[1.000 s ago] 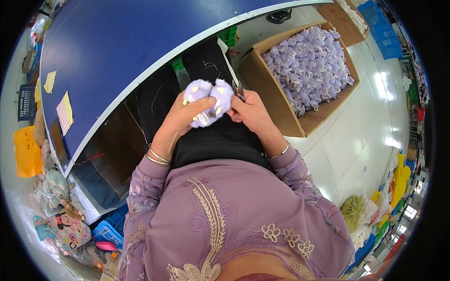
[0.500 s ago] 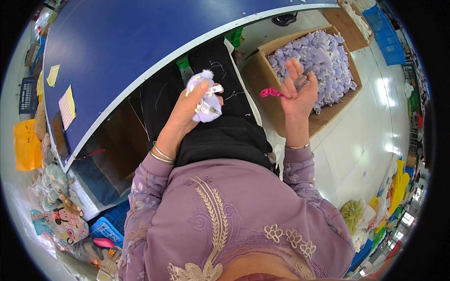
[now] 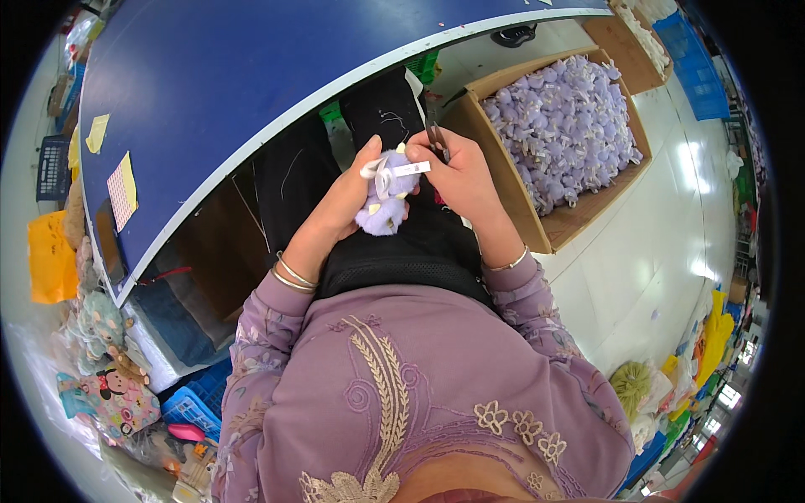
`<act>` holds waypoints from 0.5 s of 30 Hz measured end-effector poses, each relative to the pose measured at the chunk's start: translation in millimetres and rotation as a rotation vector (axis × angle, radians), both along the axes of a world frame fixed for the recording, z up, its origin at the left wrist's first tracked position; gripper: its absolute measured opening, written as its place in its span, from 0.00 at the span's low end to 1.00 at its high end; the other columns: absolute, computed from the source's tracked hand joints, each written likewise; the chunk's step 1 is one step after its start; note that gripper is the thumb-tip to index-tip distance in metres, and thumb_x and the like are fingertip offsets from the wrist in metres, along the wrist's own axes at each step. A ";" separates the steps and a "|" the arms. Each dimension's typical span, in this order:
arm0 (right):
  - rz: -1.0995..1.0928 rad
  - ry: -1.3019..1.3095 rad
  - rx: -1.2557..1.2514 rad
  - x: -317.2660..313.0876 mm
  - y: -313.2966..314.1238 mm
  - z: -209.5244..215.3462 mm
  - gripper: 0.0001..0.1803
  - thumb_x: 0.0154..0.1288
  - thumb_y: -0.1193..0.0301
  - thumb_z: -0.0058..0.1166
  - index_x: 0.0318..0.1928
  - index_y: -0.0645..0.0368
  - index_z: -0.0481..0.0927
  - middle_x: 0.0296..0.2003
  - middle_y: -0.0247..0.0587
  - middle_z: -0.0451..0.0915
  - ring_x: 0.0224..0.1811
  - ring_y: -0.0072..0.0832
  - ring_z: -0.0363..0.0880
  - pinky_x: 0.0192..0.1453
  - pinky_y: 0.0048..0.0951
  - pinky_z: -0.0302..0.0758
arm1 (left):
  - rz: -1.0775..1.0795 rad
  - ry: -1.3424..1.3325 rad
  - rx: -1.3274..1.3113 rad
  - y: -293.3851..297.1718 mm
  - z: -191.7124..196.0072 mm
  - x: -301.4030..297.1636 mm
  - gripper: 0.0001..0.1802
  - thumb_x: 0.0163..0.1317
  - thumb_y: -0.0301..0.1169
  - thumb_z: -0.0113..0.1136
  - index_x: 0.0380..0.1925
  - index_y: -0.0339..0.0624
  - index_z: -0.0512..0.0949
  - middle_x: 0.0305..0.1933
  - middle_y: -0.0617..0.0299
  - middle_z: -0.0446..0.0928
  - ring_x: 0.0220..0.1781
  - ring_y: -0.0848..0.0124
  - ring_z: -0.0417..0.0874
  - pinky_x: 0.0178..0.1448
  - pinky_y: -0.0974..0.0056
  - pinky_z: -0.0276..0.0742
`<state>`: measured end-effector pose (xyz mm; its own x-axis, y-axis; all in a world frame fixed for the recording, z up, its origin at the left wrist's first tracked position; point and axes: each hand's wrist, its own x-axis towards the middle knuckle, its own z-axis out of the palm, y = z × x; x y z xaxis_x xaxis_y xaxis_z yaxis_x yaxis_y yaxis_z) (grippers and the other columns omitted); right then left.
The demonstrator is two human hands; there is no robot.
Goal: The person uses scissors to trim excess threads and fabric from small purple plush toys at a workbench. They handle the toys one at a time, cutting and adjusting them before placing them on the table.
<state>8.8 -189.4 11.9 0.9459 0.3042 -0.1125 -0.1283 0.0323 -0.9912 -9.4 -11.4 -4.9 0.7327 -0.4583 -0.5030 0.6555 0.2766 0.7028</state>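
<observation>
A small lilac plush toy (image 3: 381,220) with a white ribbon bow and a white fabric label (image 3: 412,168) rests in my left hand (image 3: 337,205), its fingers closed round it above my lap. My right hand (image 3: 464,178) reaches the toy's upper end, thumb and forefinger together by a small cream-coloured tip. Dark thread snips (image 3: 438,142) are tucked in that same hand, blades pointing up. A bit of pink showing below the right hand is mostly hidden.
Right of my legs stands a cardboard box (image 3: 520,214) heaped with lilac plush toys (image 3: 562,126). The blue table (image 3: 251,67) curves across the front, with paper sheets (image 3: 122,197) on its left. Plush toys and blue baskets (image 3: 191,412) lie at lower left.
My right hand has come left from beside the box to the toy, bringing the snips. The toy has turned in my left hand. A plush above the heap no longer stands out.
</observation>
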 end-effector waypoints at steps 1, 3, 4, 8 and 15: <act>0.015 0.012 -0.017 -0.1 -0.1 0.1 0.09 0.68 0.70 0.57 0.38 0.65 0.78 0.26 0.31 0.78 0.26 0.16 0.73 0.30 0.20 0.71 | -0.005 -0.010 -0.009 0.1 0.3 0.5 0.39 0.71 0.64 0.29 0.46 0.40 0.78 0.35 0.57 0.80 0.28 0.67 0.83 0.33 0.65 0.79; 0.044 0.037 -0.051 -0.3 -0.1 0.5 0.09 0.67 0.70 0.57 0.38 0.65 0.78 0.26 0.31 0.77 0.26 0.16 0.73 0.30 0.19 0.70 | -0.014 -0.031 -0.027 0.9 0.3 1.2 0.39 0.71 0.64 0.30 0.46 0.40 0.77 0.37 0.57 0.80 0.29 0.67 0.83 0.33 0.64 0.79; 0.046 0.037 -0.076 0.6 -2.1 -4.2 0.08 0.67 0.70 0.57 0.38 0.64 0.78 0.25 0.29 0.77 0.25 0.15 0.72 0.30 0.19 0.69 | 0.006 -0.054 -0.044 0.7 1.2 1.7 0.39 0.71 0.64 0.31 0.47 0.39 0.77 0.37 0.57 0.80 0.29 0.67 0.83 0.34 0.64 0.79; -0.112 0.178 0.088 2.3 -9.0 -17.4 0.06 0.65 0.72 0.58 0.37 0.62 0.77 0.23 0.25 0.73 0.20 0.10 0.65 0.21 0.17 0.60 | 0.087 -0.191 -0.042 2.8 0.5 0.6 0.40 0.71 0.63 0.30 0.55 0.37 0.73 0.41 0.54 0.80 0.33 0.64 0.84 0.37 0.63 0.79; -0.128 0.287 0.296 -2.3 -9.2 -20.2 0.05 0.66 0.73 0.56 0.35 0.60 0.74 0.21 0.26 0.70 0.16 0.08 0.60 0.17 0.15 0.54 | 0.115 -0.272 0.101 3.6 -0.4 -3.3 0.25 0.66 0.40 0.61 0.55 0.34 0.73 0.40 0.57 0.80 0.37 0.71 0.83 0.40 0.67 0.79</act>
